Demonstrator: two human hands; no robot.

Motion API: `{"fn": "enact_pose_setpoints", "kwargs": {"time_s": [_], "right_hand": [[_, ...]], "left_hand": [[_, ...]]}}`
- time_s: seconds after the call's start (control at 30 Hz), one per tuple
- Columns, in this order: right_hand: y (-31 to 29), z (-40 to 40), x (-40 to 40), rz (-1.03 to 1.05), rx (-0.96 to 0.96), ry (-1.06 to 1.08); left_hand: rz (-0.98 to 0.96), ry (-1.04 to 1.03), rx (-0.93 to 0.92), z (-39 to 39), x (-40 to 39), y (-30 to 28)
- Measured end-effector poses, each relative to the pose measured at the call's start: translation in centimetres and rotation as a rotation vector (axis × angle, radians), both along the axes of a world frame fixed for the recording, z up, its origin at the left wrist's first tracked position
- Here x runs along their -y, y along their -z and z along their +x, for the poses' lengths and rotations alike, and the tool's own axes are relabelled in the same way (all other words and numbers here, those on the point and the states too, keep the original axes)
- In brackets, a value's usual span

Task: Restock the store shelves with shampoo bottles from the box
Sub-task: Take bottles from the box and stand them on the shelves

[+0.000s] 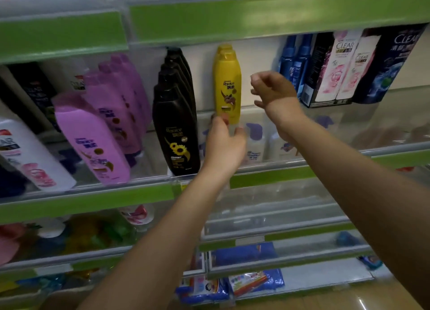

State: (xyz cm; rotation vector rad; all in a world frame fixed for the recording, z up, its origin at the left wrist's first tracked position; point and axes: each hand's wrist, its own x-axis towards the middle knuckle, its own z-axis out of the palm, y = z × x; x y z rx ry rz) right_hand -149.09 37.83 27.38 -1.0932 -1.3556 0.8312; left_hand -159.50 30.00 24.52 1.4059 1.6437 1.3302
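Yellow shampoo bottle [227, 81]: upright at the back of the shelf [302, 161], right of the black bottles [176, 114]. Your left hand [223, 144] pinches its base. Your right hand [272, 89] hovers beside it, fingers loosely curled, holding nothing.

Two bare forearms show, with no sleeve, watch, bracelet or glove on either as far as the view reaches. The left hand [223, 144] is bare, without rings, its nails short and unpainted where they can be made out. The right hand [272, 88] is likewise bare and ringless, with a short plain nail on the uppermost finger; a faint crease crosses the wrist just below it, and the rest of the body is out of view.
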Motion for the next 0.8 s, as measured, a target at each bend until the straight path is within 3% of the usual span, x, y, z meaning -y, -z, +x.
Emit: {"fn": "enact_pose_setpoints", "kwargs": {"time_s": [0.23,0.37,0.57,0.8], "right_hand": [[-0.7,-0.1,-4.4,0.076,0.017,-0.089],[-0.5,-0.6,-5.6,0.098,0.005,-0.192],[0.8,-1.8,-6.5,0.072,-0.057,-0.259],[0.9,-1.7,-6.1,0.1,-0.017,-0.255]], "left_hand": [[-0.06,-0.147,-0.06,-0.2,-6.5,1.4],[-0.004,-0.177,0.021,0.0,-8.6,1.6],[-0.003,-0.228,0.086,0.6,-10.1,1.7],[-0.031,-0.245,0.021,0.5,-10.3,2.2]]}}
